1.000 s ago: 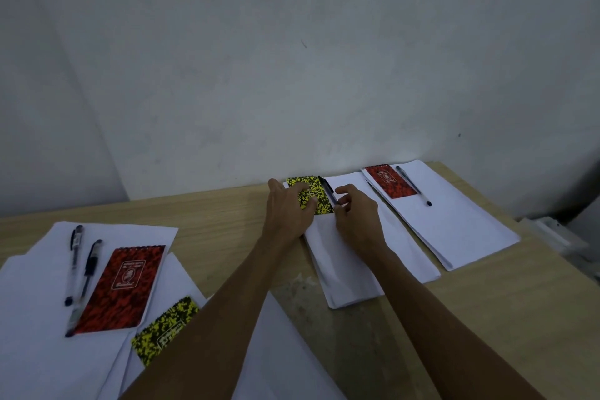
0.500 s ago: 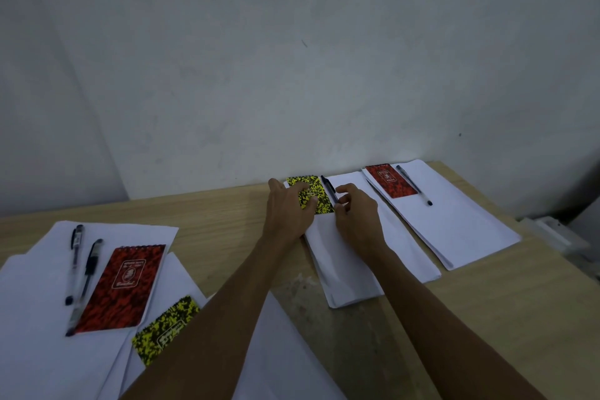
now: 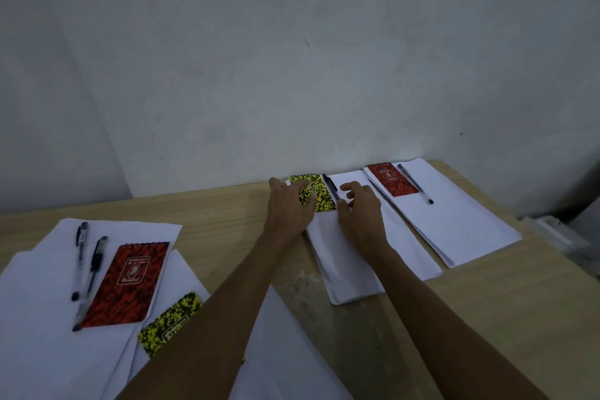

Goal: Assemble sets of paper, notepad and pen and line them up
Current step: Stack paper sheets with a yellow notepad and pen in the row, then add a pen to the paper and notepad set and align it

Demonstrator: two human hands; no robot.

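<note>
Alignment of the second set is in hand: the yellow notepad (image 3: 312,192) is steadied under the flat left hand (image 3: 290,209), the pen (image 3: 331,187) beside it nudged by the right hand (image 3: 360,214), fingers loosely bent, atop the paper stack (image 3: 344,269). Squaring against the finished set (image 3: 454,217) seems needed next.

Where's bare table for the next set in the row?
Bare wood lies left of the yellow notepad set, between the left hand and the loose paper pile. Right of there, both sets crowd to the table edge.
</note>
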